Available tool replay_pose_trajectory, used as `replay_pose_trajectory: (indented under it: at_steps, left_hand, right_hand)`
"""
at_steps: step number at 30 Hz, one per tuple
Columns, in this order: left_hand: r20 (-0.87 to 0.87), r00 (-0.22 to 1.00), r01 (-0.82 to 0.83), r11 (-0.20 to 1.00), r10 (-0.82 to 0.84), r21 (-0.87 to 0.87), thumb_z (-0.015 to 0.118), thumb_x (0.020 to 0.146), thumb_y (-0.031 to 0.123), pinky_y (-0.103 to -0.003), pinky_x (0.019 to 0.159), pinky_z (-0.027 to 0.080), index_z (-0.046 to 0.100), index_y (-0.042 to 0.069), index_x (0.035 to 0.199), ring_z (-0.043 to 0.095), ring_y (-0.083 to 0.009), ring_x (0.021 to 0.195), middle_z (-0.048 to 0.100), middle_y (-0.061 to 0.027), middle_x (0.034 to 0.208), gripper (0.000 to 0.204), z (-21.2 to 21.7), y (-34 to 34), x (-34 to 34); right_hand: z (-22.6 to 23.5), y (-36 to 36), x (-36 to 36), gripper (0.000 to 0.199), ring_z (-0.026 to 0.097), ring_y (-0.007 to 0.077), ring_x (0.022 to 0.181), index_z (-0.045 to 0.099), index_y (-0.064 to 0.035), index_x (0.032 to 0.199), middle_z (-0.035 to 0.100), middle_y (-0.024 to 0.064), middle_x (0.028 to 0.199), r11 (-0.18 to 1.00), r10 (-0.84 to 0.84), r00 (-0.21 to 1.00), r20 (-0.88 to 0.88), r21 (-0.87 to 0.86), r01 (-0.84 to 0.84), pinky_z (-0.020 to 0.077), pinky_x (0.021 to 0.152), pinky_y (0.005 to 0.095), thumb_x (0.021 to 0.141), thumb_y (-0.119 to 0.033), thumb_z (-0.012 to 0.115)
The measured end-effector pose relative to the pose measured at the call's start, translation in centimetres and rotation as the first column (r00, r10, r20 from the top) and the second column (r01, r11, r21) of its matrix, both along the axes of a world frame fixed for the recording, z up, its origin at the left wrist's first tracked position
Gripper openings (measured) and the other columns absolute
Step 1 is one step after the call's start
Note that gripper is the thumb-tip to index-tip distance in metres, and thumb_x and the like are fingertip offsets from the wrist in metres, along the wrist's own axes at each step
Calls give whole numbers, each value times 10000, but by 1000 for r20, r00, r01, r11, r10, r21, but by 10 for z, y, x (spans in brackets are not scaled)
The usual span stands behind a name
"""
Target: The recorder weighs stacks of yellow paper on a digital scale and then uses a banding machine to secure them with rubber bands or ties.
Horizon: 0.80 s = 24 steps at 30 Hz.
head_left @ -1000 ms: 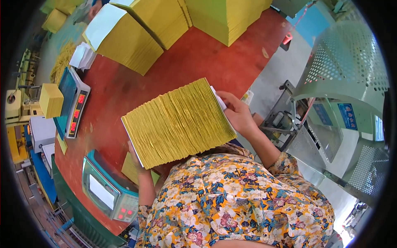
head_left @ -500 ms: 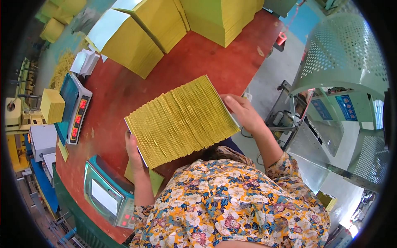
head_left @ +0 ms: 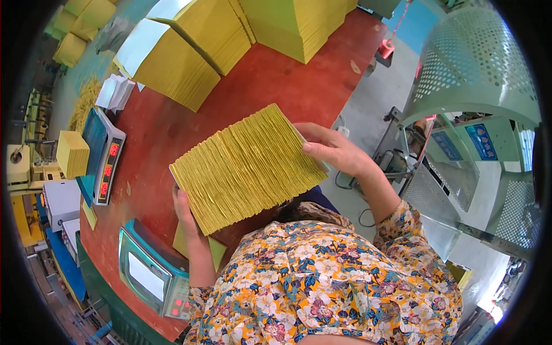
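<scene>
A thick stack of yellow paper sheets (head_left: 250, 169) lies tilted between my two hands, its many ragged edges facing up. My left hand (head_left: 185, 211) is closed against the stack's left end, with the thumb showing and the other fingers hidden behind it. At the opposite end, my right hand (head_left: 332, 148) grips the pale end sheet, its thumb near the upper edge and its fingertips partly out of sight. Below the stack is the red tabletop (head_left: 152, 187), close to my body.
Tall yellow paper stacks (head_left: 172, 66) stand at the table's far side. A scale with red digits (head_left: 104, 158) carries a small yellow paper block (head_left: 73, 154) at the left. Nearer sits a second teal scale (head_left: 150, 273). A perforated metal machine (head_left: 471, 69) stands at the right.
My right hand has shifted inward and further over the stack's right end. The stack looks slightly narrower, more squeezed between both hands. The view has shifted a little.
</scene>
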<state>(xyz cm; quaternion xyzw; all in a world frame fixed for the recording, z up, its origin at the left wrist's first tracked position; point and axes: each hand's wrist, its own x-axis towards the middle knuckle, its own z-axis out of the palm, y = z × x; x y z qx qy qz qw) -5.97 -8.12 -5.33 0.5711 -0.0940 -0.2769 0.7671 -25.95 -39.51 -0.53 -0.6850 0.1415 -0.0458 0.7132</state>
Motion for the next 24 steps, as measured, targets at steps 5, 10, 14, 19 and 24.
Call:
replay_pose_trajectory:
  at_steps: [5,10,14,19,24]
  left_hand:
    - [6,1000,1,1000,-1,-5,544,962,453,-381,893,549,430,7,1321,616,-234,1076,566,-143,1234,584,-2,-4,-2]
    - [-211,975,-90,993,72,-77,471,1013,433,-356,893,539,489,29,1305,611,-197,1083,583,-97,1221,499,16,-4,-6]
    - [-106,983,-141,985,152,99,479,1023,430,-364,900,551,472,59,1367,631,-214,1079,605,-99,1231,506,-13,7,4]
    - [309,942,-199,958,128,208,508,1015,415,-348,871,554,487,86,1357,634,-176,1031,612,-54,1174,475,-20,-10,6]
    - [-18,996,-84,996,85,37,390,1066,359,-308,1011,457,440,78,1430,535,-161,1190,519,-58,1347,463,3,-19,7]
  right_hand:
    - [-2,7,-3,682,501,245,1292,442,26,1425,527,166,1394,999,-35,999,-11,30,35,384,1086,370,968,-462,577]
    - [4,15,3,517,536,186,1214,495,19,1382,579,112,1325,977,-101,990,-101,178,118,410,1035,317,1030,-359,490]
    - [-15,25,5,428,547,151,1165,534,23,1343,612,79,1262,940,-174,981,-80,283,190,424,999,290,1030,-266,490]
    - [-24,39,10,355,578,124,1087,584,33,1280,643,67,1191,917,-368,924,-99,127,379,452,942,261,999,-174,520]
    - [-37,44,9,356,589,121,1061,604,31,1263,652,64,1165,895,-412,908,-73,154,418,464,919,256,999,-195,526]
